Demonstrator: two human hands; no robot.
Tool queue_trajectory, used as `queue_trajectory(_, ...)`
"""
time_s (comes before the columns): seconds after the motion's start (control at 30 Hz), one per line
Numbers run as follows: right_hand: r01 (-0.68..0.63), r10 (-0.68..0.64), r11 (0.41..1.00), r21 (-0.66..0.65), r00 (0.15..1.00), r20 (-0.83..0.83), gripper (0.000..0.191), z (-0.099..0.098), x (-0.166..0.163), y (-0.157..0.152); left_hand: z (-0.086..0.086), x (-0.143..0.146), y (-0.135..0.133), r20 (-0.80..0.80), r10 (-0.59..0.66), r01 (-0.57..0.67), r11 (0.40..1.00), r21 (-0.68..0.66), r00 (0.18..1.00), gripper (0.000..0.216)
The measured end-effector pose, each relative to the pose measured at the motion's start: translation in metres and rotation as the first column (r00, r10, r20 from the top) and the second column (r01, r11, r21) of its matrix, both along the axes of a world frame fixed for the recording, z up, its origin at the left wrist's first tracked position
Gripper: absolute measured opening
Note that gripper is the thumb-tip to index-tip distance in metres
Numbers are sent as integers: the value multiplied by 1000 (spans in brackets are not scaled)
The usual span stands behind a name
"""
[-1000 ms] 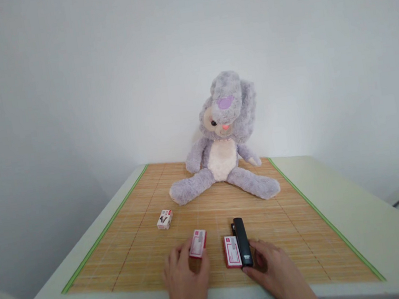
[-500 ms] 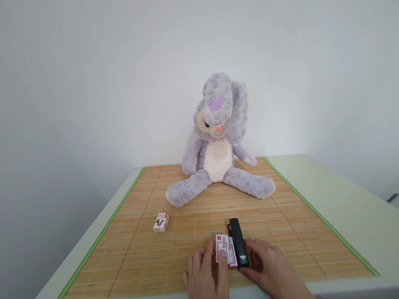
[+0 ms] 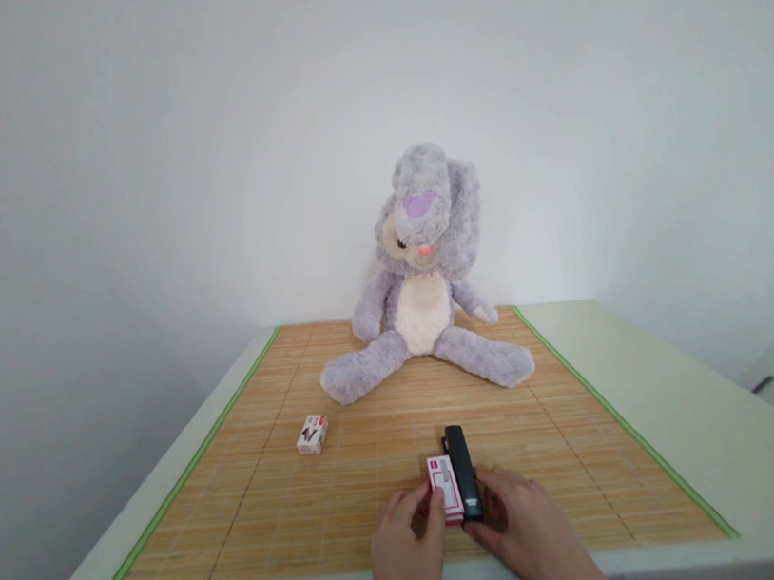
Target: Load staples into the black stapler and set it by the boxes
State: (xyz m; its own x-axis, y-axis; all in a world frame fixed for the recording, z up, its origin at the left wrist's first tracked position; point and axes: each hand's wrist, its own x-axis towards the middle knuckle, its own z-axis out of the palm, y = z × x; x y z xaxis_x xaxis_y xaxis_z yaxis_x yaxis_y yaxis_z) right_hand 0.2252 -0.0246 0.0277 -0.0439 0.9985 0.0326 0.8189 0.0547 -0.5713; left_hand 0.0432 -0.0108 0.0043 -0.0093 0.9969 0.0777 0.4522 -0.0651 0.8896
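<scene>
A black stapler [image 3: 464,473] lies lengthwise on the bamboo mat. Thumb and fingers of my right hand [image 3: 532,531] grip its right side and near end. Close against the stapler's left side is a small white box with red trim [image 3: 445,483], apparently on top of a second box whose reddish edge shows below. My left hand [image 3: 409,541] pinches the upper box, fingers at its left side and thumb at its near left part. How much of the lower box the left hand touches is hidden.
Farther left on the mat [image 3: 248,530] rests another small white box with a dark picture [image 3: 312,434]. A grey plush rabbit [image 3: 423,314] sits at the back against the wall, legs spread. The white table [image 3: 666,385] extends to the right of the mat.
My left hand has slid the upper white box to the right, over the lower one and up to the stapler. Its fingers have drawn in closer. The right hand and stapler stay nearly still.
</scene>
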Motion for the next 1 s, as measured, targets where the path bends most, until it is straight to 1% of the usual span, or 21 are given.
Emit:
queue_trajectory(0.1,-17,19,1000,24,997,-75,33,2,-4,-1,5,1,-2,-22,-20,20,1000,6,1000,40)
queue_trajectory(0.2,-16,20,999,38,992,-121,30,2,-6,-1,9,0,-3,-32,-35,35,999,9,999,40)
queue_trajectory(0.37,6,-4,1000,19,991,-131,29,-4,-7,0,7,1,-3,-27,-5,6,999,43,1000,37)
queue_trajectory(0.47,16,-13,1000,21,990,-143,31,-6,-7,0,7,2,-4,-48,-26,27,999,20,999,37)
queue_trajectory(0.53,19,-16,1000,20,988,-155,32,-6,-7,0,8,-1,-3,-60,-36,37,999,13,998,38)
queue_trajectory(0.57,19,-16,1000,16,987,-157,32,-5,-7,0,8,-5,-2,-72,-20,22,999,27,997,39)
queue_trajectory(0.63,25,-23,1000,9,988,-151,35,-5,-7,-1,8,-21,6,-120,69,-57,993,102,990,40)
queue_trajectory(0.7,38,-37,999,7,990,-133,38,-4,-7,-2,7,-49,22,-192,224,-177,956,236,955,40)
queue_trajectory(0.77,48,-47,999,8,993,-109,37,-4,-7,-3,5,-84,43,-245,407,-307,880,362,880,43)
queue_trajectory(0.8,51,-50,999,6,994,-98,35,-4,-7,-4,4,-102,54,-255,502,-387,835,391,826,46)
queue_trajectory(0.83,53,-52,999,3,995,-87,33,-5,-7,-4,4,-120,65,-266,580,-463,795,393,770,49)
queue_trajectory(0.87,55,-55,999,-1,995,-79,32,-5,-7,-4,3,-137,75,-282,619,-514,776,366,733,51)
queue_trajectory(0.9,57,-57,998,-2,996,-73,31,-5,-7,-4,3,-151,85,-301,614,-533,786,312,730,52)
queue_trajectory(0.93,60,-60,998,-5,996,-71,32,-5,-8,-4,3,-162,93,-312,580,-530,814,236,752,53)
queue_trajectory(1.0,62,-63,998,-10,995,-83,33,-5,-8,-4,4,-174,104,-328,494,-474,868,144,805,52)
